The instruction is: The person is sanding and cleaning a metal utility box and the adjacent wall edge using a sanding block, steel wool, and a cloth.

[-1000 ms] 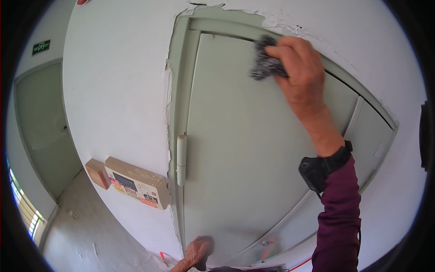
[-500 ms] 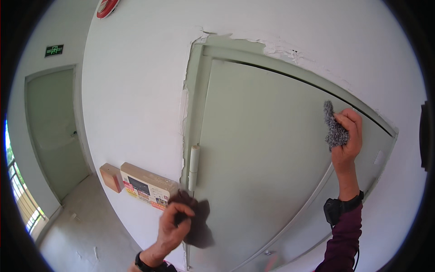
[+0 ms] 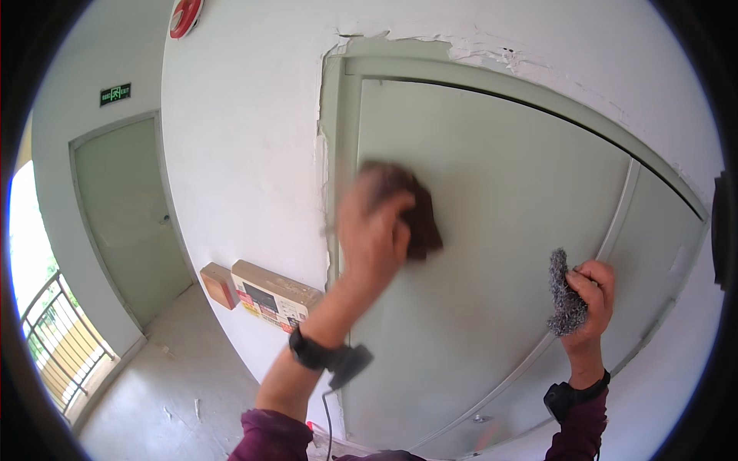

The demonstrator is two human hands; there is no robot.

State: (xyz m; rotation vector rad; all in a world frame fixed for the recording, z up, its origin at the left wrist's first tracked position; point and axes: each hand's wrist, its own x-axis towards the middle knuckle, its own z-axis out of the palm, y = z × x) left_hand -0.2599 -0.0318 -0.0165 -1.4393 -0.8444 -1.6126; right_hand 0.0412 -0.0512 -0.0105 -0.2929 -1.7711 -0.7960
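A pale green door [image 3: 477,207] fills the middle of the view, set in a matching frame with ragged plaster round its edge. My left hand [image 3: 373,230], smeared by motion, is raised to the door's upper left part and grips a dark brown cloth [image 3: 419,219] against or close to its surface. Lower on the right, my right hand [image 3: 592,300] is closed round a grey, shaggy scrubbing cloth [image 3: 567,303] in front of the door. Whether this grey cloth touches the door I cannot tell. Both wrists carry black straps with small devices.
Two boxes are fixed to the white wall left of the door: a small wooden-looking one [image 3: 220,285] and a longer labelled one [image 3: 275,296]. A red round device [image 3: 185,17] hangs above. Further left are another green door [image 3: 127,219], a green exit sign [image 3: 115,94] and a railing [image 3: 65,338].
My left hand has moved up and right with the brown cloth, from beside the lower hinge to the upper door. My right hand sits lower with the grey cloth. The view has shifted slightly.
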